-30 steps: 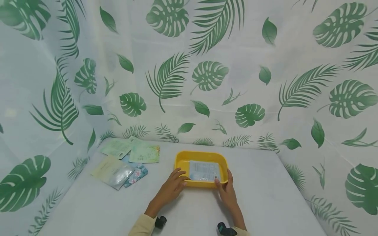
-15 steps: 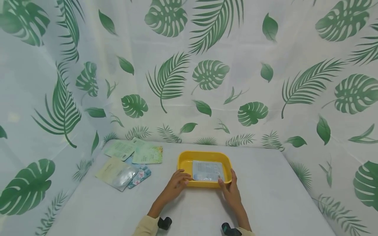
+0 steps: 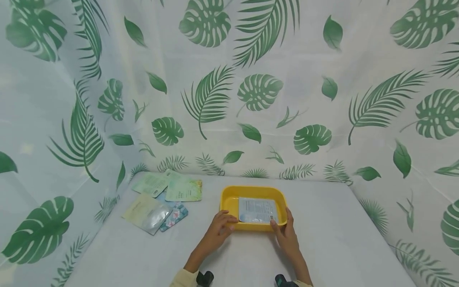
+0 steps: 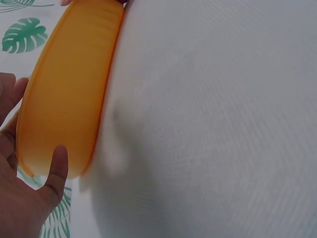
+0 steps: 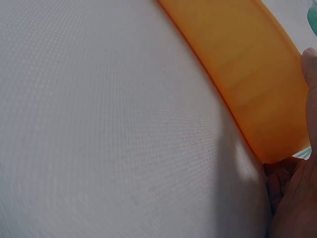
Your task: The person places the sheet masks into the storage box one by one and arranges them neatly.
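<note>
A yellow plastic tray (image 3: pixel 251 188) sits on the white table with a pale blue sachet (image 3: pixel 257 209) lying flat inside it. My left hand (image 3: pixel 228 223) holds the tray's near left corner. In the left wrist view its thumb presses the tray's outer wall (image 4: pixel 69 99) and its fingers reach over the rim, with the left hand (image 4: pixel 25 198) low in that frame. My right hand (image 3: pixel 281 224) holds the near right corner, thumb on the front rim and a finger along the side. The right wrist view shows the tray wall (image 5: pixel 247 64) and the right hand (image 5: pixel 297 198) beside it.
Several flat sachets (image 3: pixel 163 199) lie spread at the table's back left, a hand's width from the tray. A leaf-printed curtain (image 3: pixel 251 99) encloses the table at the back and both sides. White tablecloth (image 3: pixel 340 239) stretches to the right of the tray and in front of it.
My left fingers have drawn in and curled closer onto the tray's near left corner. The right hand and the tray keep their place; the view has shifted a little.
</note>
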Tool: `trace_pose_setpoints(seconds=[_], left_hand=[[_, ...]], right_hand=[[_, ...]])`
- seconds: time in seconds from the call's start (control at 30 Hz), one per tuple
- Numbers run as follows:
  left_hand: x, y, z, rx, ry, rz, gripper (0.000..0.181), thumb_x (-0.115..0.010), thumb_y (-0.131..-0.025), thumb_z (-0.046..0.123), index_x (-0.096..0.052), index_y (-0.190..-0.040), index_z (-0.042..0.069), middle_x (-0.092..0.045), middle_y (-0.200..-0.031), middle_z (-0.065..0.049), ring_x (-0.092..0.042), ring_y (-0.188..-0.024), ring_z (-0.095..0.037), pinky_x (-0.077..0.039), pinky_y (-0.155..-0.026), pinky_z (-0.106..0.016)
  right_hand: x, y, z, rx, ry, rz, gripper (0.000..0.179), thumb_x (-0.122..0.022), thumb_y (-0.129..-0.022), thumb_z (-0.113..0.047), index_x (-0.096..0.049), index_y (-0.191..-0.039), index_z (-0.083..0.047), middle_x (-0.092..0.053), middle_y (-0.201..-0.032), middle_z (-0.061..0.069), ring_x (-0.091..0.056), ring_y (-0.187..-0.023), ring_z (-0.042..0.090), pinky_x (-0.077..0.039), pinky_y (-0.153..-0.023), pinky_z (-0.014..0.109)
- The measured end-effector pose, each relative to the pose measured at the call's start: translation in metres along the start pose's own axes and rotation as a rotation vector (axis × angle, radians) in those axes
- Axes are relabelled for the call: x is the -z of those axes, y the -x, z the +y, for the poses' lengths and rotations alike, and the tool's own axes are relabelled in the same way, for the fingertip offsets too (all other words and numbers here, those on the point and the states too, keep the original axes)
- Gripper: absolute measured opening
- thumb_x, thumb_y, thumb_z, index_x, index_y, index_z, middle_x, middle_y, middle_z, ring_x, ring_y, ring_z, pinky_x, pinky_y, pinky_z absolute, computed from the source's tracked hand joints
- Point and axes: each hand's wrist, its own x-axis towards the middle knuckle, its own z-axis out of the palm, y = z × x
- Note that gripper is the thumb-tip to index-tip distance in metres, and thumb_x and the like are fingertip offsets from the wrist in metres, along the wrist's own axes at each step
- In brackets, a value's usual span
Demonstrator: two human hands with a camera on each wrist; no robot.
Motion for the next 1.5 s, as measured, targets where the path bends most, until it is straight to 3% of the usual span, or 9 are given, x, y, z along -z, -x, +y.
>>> trace_pose_setpoints(seconds=[0.2, 0.67, 0.83, 0.97, 1.13, 1.33, 1.5], left_hand=[[0.002, 0.0, -0.003, 0.002, 0.038, -0.02, 0.017, -0.054, -0.101, 0.025, -0.067, -0.105, 0.015, -0.062, -0.125, -0.004, -0.035, -0.139, -0.035, -0.038, -0.108, -0.053], [0.003, -0.002, -0.01, -0.04, 0.118, 0.018, 0.014, -0.056, -0.099, 0.013, -0.068, -0.106, 0.011, -0.061, -0.128, -0.01, -0.032, -0.139, -0.04, -0.041, -0.106, -0.048], [0.003, -0.001, -0.01, 0.015, 0.172, -0.011, 0.021, -0.055, -0.1, 0.015, -0.065, -0.117, 0.008, -0.057, -0.133, -0.012, -0.029, -0.14, -0.038, -0.043, -0.104, -0.038], [0.006, -0.001, -0.008, 0.087, 0.18, -0.041, 0.028, -0.053, -0.101, 0.023, -0.06, -0.125, 0.011, -0.046, -0.144, -0.014, -0.03, -0.142, -0.033, -0.044, -0.103, -0.04], [0.013, -0.006, -0.007, 0.134, 0.184, -0.024, 0.03, -0.051, -0.102, 0.024, -0.057, -0.128, 0.01, -0.06, -0.13, -0.008, -0.042, -0.133, -0.028, -0.045, -0.098, -0.039], [0.022, -0.011, -0.01, 0.179, 0.332, -0.017, 0.038, -0.047, -0.104, 0.025, -0.05, -0.133, 0.0, -0.068, -0.118, -0.013, -0.06, -0.116, -0.022, -0.046, -0.095, -0.022], [0.033, -0.008, -0.013, 0.245, 0.439, -0.006, 0.044, -0.047, -0.104, 0.028, -0.046, -0.135, -0.003, -0.068, -0.115, -0.016, -0.063, -0.113, -0.02, -0.048, -0.101, -0.037]], right_hand=[[-0.001, 0.0, -0.002, -0.006, -0.011, -0.002, 0.084, -0.053, -0.099, -0.042, 0.003, -0.157, -0.02, -0.017, -0.16, 0.023, -0.023, -0.145, 0.046, -0.02, -0.116, 0.061], [-0.005, -0.005, -0.003, -0.019, -0.017, -0.003, 0.085, -0.054, -0.098, -0.042, 0.004, -0.157, -0.022, -0.013, -0.162, 0.022, -0.017, -0.147, 0.044, -0.017, -0.117, 0.06], [-0.004, -0.002, -0.003, -0.023, -0.016, 0.0, 0.084, -0.054, -0.099, -0.041, 0.003, -0.157, -0.023, -0.013, -0.161, 0.023, -0.017, -0.147, 0.045, -0.017, -0.117, 0.061], [-0.003, -0.001, -0.004, -0.039, -0.009, -0.001, 0.084, -0.053, -0.099, -0.042, 0.004, -0.157, -0.022, -0.011, -0.162, 0.023, -0.015, -0.147, 0.046, -0.016, -0.117, 0.061], [-0.002, -0.004, -0.005, -0.033, 0.001, -0.006, 0.085, -0.053, -0.098, -0.044, 0.005, -0.157, -0.023, -0.011, -0.162, 0.021, -0.015, -0.148, 0.045, -0.016, -0.117, 0.06], [-0.002, -0.006, -0.005, -0.008, -0.005, 0.009, 0.084, -0.055, -0.098, -0.04, 0.003, -0.157, -0.021, -0.013, -0.161, 0.022, -0.016, -0.148, 0.044, -0.016, -0.117, 0.059], [-0.004, -0.003, -0.006, -0.019, 0.0, 0.007, 0.085, -0.056, -0.098, -0.038, 0.003, -0.157, -0.018, -0.012, -0.162, 0.023, -0.014, -0.148, 0.045, -0.015, -0.117, 0.06]])
